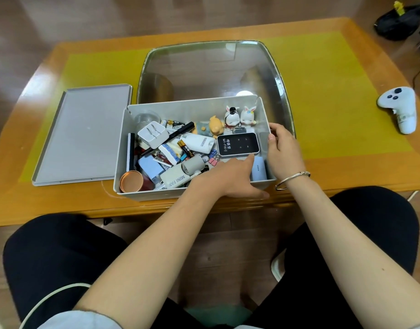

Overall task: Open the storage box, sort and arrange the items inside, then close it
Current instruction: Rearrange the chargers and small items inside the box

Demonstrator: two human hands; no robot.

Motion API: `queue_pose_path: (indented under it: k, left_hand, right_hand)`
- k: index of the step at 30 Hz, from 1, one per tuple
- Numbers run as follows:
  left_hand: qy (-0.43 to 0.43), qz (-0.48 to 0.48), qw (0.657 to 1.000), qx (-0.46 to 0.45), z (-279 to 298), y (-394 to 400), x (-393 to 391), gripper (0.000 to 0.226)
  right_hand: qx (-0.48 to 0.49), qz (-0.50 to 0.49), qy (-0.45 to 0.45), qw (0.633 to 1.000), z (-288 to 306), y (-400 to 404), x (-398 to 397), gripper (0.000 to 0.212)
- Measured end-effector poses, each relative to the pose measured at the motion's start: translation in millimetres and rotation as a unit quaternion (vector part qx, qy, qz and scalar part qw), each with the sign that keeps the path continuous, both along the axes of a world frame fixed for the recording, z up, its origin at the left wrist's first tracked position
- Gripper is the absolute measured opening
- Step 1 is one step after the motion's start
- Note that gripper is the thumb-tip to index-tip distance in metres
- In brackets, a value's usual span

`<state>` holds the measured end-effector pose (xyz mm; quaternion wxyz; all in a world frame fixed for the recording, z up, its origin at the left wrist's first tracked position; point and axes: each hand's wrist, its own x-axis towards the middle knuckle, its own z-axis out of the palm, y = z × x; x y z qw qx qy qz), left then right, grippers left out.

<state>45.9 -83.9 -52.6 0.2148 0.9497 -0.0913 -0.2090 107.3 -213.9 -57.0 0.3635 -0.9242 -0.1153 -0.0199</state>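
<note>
The grey storage box [192, 102] stands open at the table's near edge, full of jumbled small items. Its flat grey lid [85, 134] lies on the table to the left. A black Wi-Fi device [237, 143] lies on top at the right side of the box. My left hand [230, 176] reaches across into the box, its straight fingers touching the device's near edge. My right hand [285, 150] grips the box's right wall, thumb inside. Also inside are a white charger [152, 135], a copper cup [130, 181], two rabbit figurines [239, 115] and a white mini fan [174, 179].
A white game controller [398, 108] lies on the yellow mat at the right. Behind the box is a glass panel [211, 67] set in the wooden table. A black bag [398, 22] sits on the floor at the far right. My knees are under the table's front edge.
</note>
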Motion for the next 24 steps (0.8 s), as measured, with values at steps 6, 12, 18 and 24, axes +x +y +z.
queue_pose_path:
  k: [6, 12, 18, 24]
  left_hand:
    - [-0.058, -0.032, 0.995, 0.072, 4, -7, -13, 0.059]
    - [-0.088, -0.054, 0.989, 0.105, 5, -10, -19, 0.056]
    - [-0.077, -0.053, 0.99, 0.109, 9, -2, -23, 0.063]
    - [-0.151, 0.039, 0.985, 0.078, 26, 32, -43, 0.065]
  right_hand:
    - [0.001, 0.002, 0.005, 1.0, 0, 0, 0, 0.033]
    - [-0.011, 0.001, -0.001, 1.0, 1, 0, -1, 0.033]
    - [-0.04, -0.002, -0.025, 0.999, 7, 2, -4, 0.034]
    - [-0.078, -0.01, -0.116, 0.99, 20, 15, -9, 0.036]
